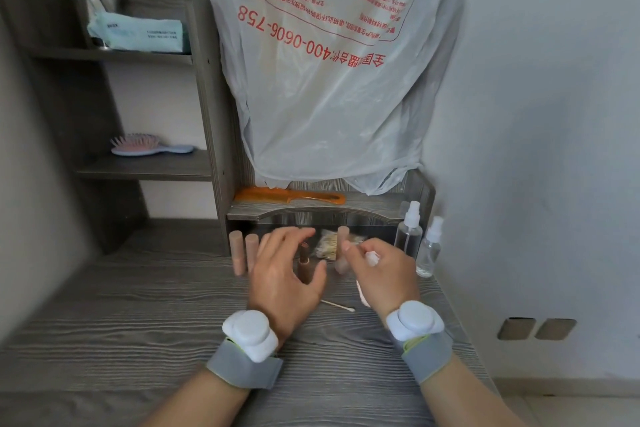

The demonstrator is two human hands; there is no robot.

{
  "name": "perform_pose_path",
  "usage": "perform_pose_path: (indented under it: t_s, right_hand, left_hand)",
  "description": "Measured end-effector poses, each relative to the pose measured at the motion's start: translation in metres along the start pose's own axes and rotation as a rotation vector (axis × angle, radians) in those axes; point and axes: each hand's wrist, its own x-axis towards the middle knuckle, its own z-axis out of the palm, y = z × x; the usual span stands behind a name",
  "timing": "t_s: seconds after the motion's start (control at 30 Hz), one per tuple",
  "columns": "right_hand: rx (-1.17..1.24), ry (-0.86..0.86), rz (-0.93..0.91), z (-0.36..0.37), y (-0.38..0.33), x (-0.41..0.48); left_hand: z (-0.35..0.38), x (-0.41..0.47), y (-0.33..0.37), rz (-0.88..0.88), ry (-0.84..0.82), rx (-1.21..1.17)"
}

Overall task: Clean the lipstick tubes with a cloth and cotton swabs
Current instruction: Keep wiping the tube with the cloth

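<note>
Leftmost, two capped lipstick tubes (251,248) stood on the grey wood-grain desk (138,322), just beside the left hand (287,274), whose fingers were spread and held nothing. In the gap between its thumb and fingers an uncapped lipstick tube (304,255) stood upright. It was probably light, rigid and smooth, easy to tip, and best pinched round the lower barrel, away from the soft colour stick. A cotton swab (337,305) lay on the desk between the wrists. The right hand (381,270) was curled round a pale cloth (362,291), limp and soft. Whether it also held the blurred tube at its fingertips I could not tell. Two spray bottles (409,236) stood by the white wall (536,149).
</note>
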Motion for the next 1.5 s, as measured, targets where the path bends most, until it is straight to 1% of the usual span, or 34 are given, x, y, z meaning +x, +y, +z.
perform_pose_path:
  t_s: [0.07,0.17,0.4,0.53,0.67,0.83,1.1,1.2,1.33,1.4,1.43,1.5]
  right_hand:
    - [0.027,-0.008,-0.035,0.003,0.002,0.001]
    - [0.122,-0.098,-0.077,0.007,0.003,0.001]
    - [0.205,-0.141,-0.172,0.011,0.01,0.002]
    - [0.291,-0.191,-0.178,0.012,0.011,0.003]
    - [0.41,-0.191,-0.178,0.013,0.01,0.006]
    - [0.458,-0.276,-0.099,0.015,0.01,0.005]
    - [0.528,-0.332,-0.053,0.018,0.012,0.008]
    - [0.544,-0.345,-0.055,0.021,0.013,0.007]
    - [0.647,-0.362,-0.032,0.018,0.011,0.006]
    - [0.661,-0.366,-0.013,0.017,0.008,0.005]
    - [0.677,-0.374,0.002,0.017,0.007,0.005]
    - [0.753,-0.382,0.099,0.017,0.005,0.006]
  left_hand:
    - [0.002,-0.003,0.004,0.107,-0.061,-0.059]
    - [0.007,-0.008,0.007,0.166,-0.142,-0.099]
    - [0.008,-0.007,0.008,0.116,-0.123,-0.124]
    - [0.005,-0.006,0.009,0.107,-0.142,-0.189]
    - [0.003,-0.004,0.006,0.051,-0.115,-0.197]
    - [0.001,-0.001,0.001,-0.025,-0.02,-0.218]
    - [-0.001,0.001,-0.003,-0.211,0.026,-0.358]
    - [0.0,0.002,-0.005,-0.231,0.011,-0.386]
    - [0.001,0.002,-0.007,-0.252,0.011,-0.403]
    - [0.002,0.002,-0.008,-0.262,0.005,-0.413]
    - [0.002,0.001,-0.007,-0.266,0.004,-0.422]
    - [0.002,0.001,-0.006,-0.277,0.005,-0.43]
